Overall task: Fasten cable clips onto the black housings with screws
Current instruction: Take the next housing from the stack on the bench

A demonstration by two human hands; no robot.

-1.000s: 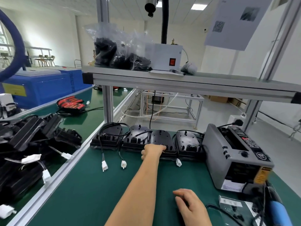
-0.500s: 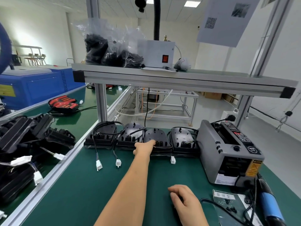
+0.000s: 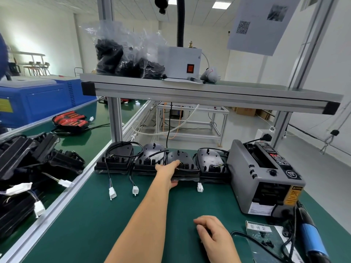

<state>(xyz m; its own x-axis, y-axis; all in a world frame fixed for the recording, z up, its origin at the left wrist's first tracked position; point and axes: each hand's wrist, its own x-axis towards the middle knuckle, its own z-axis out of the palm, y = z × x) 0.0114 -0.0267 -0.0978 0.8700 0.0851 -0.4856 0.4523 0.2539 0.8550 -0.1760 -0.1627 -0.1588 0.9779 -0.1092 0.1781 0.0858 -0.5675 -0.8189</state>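
Housings (image 3: 115,160) of black plastic, four in a row, lay side by side across the middle of the frame on the green mat (image 3: 95,224), beneath the aluminium shelf (image 3: 209,92). From the bottom centre the left hand (image 3: 168,172) reached out to the third housing (image 3: 185,158) from the left. Its fingers lay over the top and the thumb showed under the near edge, so it clasped that housing by its front rim. The right hand (image 3: 213,234) rested on the mat at lower centre-right, fingers loosely curled, with nothing seen in it.

Black cables ending in white connectors (image 3: 112,193) trailed from the housings onto the mat toward the lower frame. A grey tape dispenser (image 3: 262,179) stood just beside the rightmost housing. In the lower right corner a blue-handled screwdriver (image 3: 311,238) lay next to a clear bag (image 3: 266,242) of small black parts, too small to tell whether they were clips or screws.

On the shelf, in the upper centre, sat plastic sacks (image 3: 123,56) of black parts and a white box (image 3: 182,63) with a red switch. At the left edge, on the neighbouring bench, more black units lay in a heap (image 3: 28,164).
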